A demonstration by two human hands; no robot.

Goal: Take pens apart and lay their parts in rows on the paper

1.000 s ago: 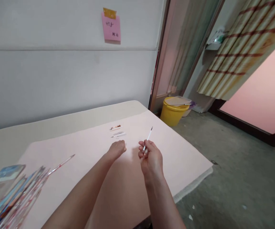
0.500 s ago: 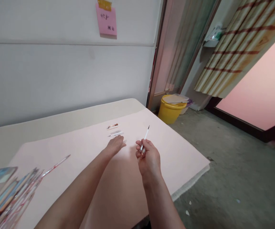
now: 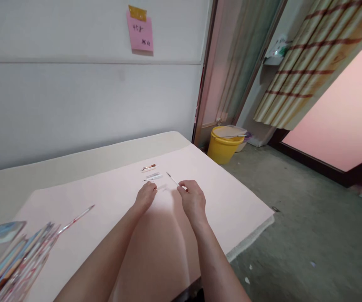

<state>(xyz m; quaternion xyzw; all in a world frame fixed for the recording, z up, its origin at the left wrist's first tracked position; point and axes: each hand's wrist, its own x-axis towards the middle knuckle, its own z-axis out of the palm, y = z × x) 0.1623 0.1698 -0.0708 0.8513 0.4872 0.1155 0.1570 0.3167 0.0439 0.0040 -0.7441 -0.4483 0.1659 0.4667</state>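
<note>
Blue and clear, a flat packet (image 3: 6, 231) lies far to the left of both hands. Next to it is a messy bunch of pens (image 3: 20, 262), nearer the person than the hands are. One red and clear pen (image 3: 76, 219) sticks out from the bunch toward the left hand (image 3: 146, 195), but stops well short of it. That hand is low over the pale pink sheet (image 3: 112, 201), with its fingers curled in close. Something small and whitish shows by its fingertips, but I cannot tell if the hand holds it.

Past the left hand, a pink note (image 3: 140, 32) is taped high on the wall. Just beyond the fingers lie some clear and white pieces (image 3: 153, 176), and a bit farther off are brown and white pieces (image 3: 149, 167). Between the two hands, a thin white stick (image 3: 173, 179) slants up, its dark tip pointing away. The right hand (image 3: 193, 198) pinches its near end. Farther right, past that hand, a yellow bucket (image 3: 223, 149) stands on the floor, and a striped curtain (image 3: 309, 71) hangs.
</note>
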